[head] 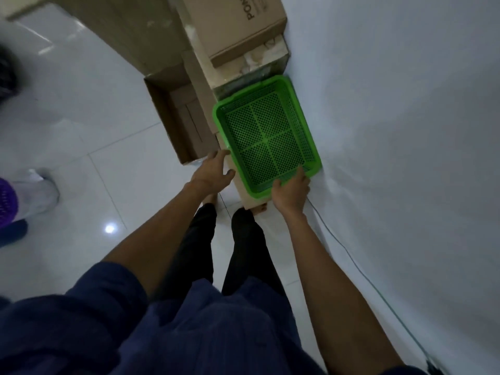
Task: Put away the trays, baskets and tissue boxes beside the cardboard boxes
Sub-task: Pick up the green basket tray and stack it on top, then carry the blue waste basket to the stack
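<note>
Nearest, at 6 o'clock, the person's legs stand close to the wall [405, 131], which fills the 3 o'clock side with a thin cable [351, 261] along its foot. Just ahead, the right hand [290, 189] grips the near rim of the green tray [266, 131], fingers curled over the edge, probably to steady it or slide it square against the wall. The left hand [213, 171] hovers at the tray's near left corner, fingers spread and loose, holding nothing. Whether its forefinger touches the rim cannot be told. The tray lies flat on a low cardboard box [243, 190], tucked against the wall. Beyond, at 11 o'clock, sits an open carton [162, 112], and at 12 o'clock the box marked PON [235, 25].
</note>
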